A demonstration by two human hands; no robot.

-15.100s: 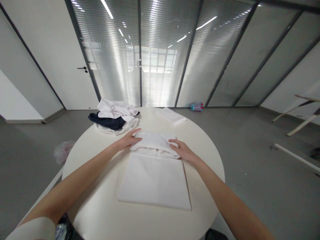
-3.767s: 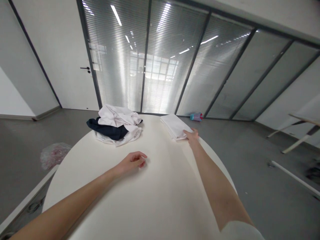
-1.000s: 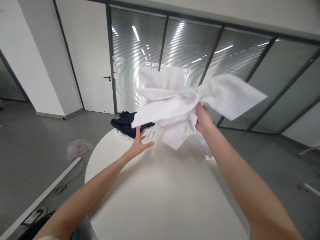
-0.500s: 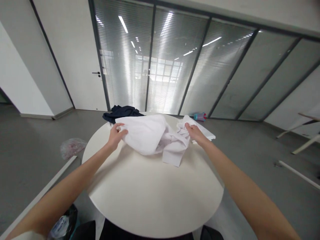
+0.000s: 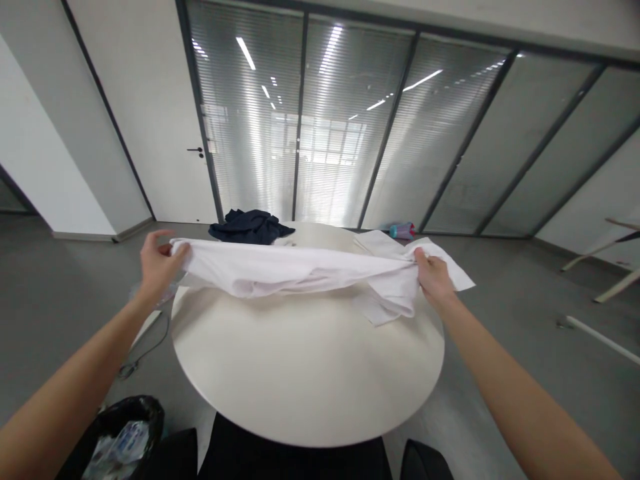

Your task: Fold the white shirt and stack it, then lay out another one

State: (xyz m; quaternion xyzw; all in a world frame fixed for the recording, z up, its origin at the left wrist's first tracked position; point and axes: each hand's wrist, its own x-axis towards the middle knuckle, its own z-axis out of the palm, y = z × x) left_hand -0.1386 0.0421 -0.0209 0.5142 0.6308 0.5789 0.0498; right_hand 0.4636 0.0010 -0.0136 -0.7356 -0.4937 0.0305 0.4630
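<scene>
1. Here, the round white table [image 5: 300,373] fills the middle of the view and gives a broad flat bed under the work; most of its near surface is bare, which leaves room beneath the stretched cloth.
2. The white garment [image 5: 295,270] is the largest thing in hand. It is pulled out into a long band just above the far half of the table, running from the left edge across to the right. Held by its two ends, it sags slightly in the middle and bunches into folds, so the fabric appears to be drawn taut to open it out.
3. The dark garment [image 5: 250,227] lies crumpled at the far left rim of the table, well apart from the white one and out of the way.
4. A folded white cloth [image 5: 377,241] sits at the far right of the table, partly hidden behind the raised garment.
5. The black bin [image 5: 117,440] stands on the floor at the near left, beside the table.
6. The left hand [image 5: 157,263] pinches one end of the white garment, fingers closed on the fabric, out past the table's left edge.
7. The right hand [image 5: 435,280] grips the other end in a closed fist, with loose corners of cloth hanging around it.
8. A small bottle [image 5: 401,231] lies on the floor beyond the table, by the glass wall.
</scene>
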